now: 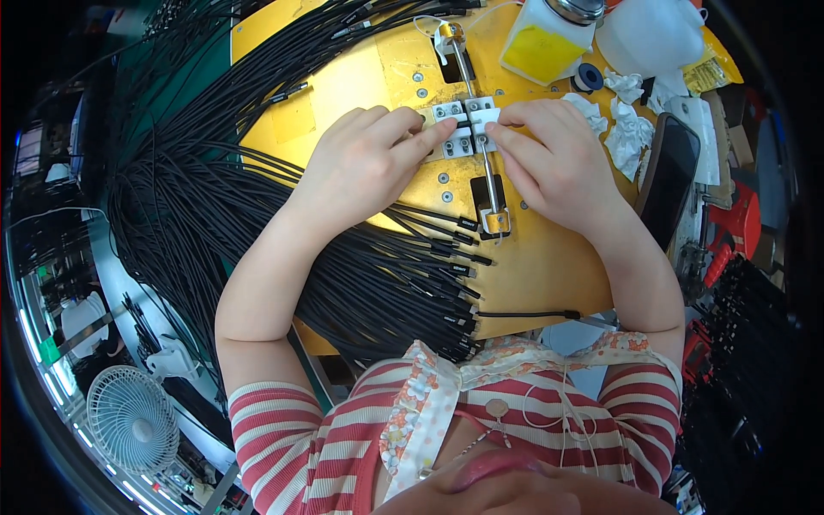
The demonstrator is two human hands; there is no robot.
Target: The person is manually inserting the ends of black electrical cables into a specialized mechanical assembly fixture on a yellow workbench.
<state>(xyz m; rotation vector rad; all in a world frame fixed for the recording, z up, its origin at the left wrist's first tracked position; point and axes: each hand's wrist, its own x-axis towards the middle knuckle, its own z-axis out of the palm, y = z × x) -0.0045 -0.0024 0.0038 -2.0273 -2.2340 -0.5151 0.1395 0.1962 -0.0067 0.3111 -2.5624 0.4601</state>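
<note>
Both of my hands meet at a small metal fixture (457,146) bolted to the gold work plate. My left hand (365,163) reaches in from the left, fingers curled and its index fingertip pressed at the fixture's middle. Just past that fingertip shows a small black piece (463,124), its kind unclear. On the right side, my right hand (558,159) has thumb and index pinched at a small white piece (486,117) against the fixture. What lies inside either grip is mostly hidden. Metal rods with brass-coloured ends (495,221) run from the fixture, nearer and farther.
Bundles of black cables (343,279) spread across the left and near side of the gold plate (549,275). At the far right stand a jar with yellow contents (548,43), a white bottle (650,36), crumpled tissues (627,137) and a phone (669,176). A fan (133,419) sits lower left.
</note>
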